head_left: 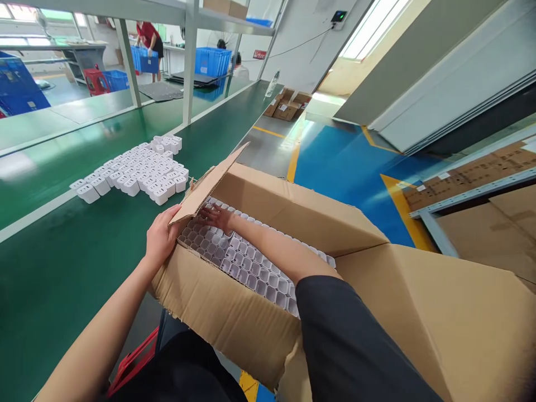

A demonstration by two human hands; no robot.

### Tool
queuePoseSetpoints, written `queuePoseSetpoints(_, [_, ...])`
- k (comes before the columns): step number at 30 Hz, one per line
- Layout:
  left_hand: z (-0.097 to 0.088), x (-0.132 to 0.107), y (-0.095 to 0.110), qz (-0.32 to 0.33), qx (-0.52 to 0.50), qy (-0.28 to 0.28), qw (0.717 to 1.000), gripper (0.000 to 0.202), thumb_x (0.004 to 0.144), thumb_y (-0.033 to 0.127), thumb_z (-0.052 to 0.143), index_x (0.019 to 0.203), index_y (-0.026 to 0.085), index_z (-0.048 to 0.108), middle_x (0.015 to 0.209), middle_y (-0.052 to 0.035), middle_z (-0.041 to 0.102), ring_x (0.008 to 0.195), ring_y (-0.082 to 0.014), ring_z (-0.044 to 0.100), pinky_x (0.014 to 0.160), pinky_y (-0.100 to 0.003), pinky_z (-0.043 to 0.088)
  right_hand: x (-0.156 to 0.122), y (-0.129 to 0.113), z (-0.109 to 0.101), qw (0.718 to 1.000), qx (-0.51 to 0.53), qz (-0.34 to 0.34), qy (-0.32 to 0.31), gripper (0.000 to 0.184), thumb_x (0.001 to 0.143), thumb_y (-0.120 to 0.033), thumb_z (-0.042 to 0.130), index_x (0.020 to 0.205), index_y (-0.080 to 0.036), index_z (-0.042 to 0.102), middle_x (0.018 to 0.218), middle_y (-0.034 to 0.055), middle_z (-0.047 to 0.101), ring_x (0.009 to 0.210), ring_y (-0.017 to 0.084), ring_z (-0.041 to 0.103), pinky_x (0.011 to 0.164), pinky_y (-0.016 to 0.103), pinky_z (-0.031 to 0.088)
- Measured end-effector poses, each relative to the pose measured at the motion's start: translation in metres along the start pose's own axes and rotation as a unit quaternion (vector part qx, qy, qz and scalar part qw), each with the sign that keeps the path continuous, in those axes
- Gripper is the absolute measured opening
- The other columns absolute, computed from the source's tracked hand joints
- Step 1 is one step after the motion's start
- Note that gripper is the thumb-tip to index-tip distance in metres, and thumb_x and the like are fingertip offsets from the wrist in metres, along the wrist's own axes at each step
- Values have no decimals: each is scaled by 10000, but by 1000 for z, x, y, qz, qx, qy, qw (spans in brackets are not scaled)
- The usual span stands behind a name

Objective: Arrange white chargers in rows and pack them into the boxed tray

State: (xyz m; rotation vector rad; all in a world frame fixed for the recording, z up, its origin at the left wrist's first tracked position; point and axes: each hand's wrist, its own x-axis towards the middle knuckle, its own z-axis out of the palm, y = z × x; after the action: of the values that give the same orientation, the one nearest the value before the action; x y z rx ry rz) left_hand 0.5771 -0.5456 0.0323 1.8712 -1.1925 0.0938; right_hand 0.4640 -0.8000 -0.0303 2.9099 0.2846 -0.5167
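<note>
An open cardboard box (234,296) stands beside the green work surface, packed with rows of small white plastic housings (259,273). My left hand (162,234) grips the raised cardboard flap (209,184) at the box's near left end, fingers closed over its edge. Inside the box, my right hand (218,219) lies over the housings at the left end with its fingers spread. Part of that hand is in the flap's shade, and nothing shows in its grasp. To the left, a cluster of white plastic pieces with slots (142,170) sits on the green surface.
The green work surface (104,245) runs along the left under a metal shelf frame (190,67). A clear bottle (272,84) stands at its far end. Cardboard boxes (287,106) are on the floor beyond. A person (148,42) holds a blue crate in the background.
</note>
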Motion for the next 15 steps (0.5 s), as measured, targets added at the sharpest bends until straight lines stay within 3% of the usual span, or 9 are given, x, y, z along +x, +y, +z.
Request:
queuePoseSetpoints(4, [0, -2, 0, 10, 0, -4, 1000, 368, 976, 323, 419, 1275, 234, 615, 1305, -53, 657, 1174, -205, 617, 995, -360, 505, 28, 4, 4, 1000, -2, -26, -17, 863, 626, -152, 813, 1421, -234, 489, 1533, 153, 420, 1444, 353, 329, 1172, 582, 178])
queuePoseSetpoints(8, [1, -2, 1, 10, 0, 0, 1000, 362, 977, 318, 422, 1270, 239, 619, 1305, -57, 656, 1181, -206, 612, 993, -356, 508, 35, 6, 3, 998, -5, -54, -28, 892, 584, -154, 825, 1412, -243, 505, 1500, 155, 457, 1416, 358, 368, 1155, 574, 231])
queuePoseSetpoints(13, [3, -1, 0, 0, -11, -1, 1000, 349, 981, 327, 430, 1261, 248, 622, 1307, -39, 655, 1186, -201, 609, 1019, -358, 495, 17, 0, -5, 997, -11, -72, -1, 832, 609, -189, 804, 1395, -191, 531, 1463, 213, 452, 1394, 416, 359, 1115, 538, 311])
queuePoseSetpoints(15, [3, -1, 0, -3, -11, -6, 1000, 348, 984, 327, 429, 1264, 251, 619, 1325, -31, 644, 1200, -200, 599, 1030, -360, 487, -1, 1, -10, 997, -10, -64, 43, 810, 650, -195, 767, 1416, -166, 502, 1408, 237, 472, 1352, 428, 392, 1070, 557, 355])
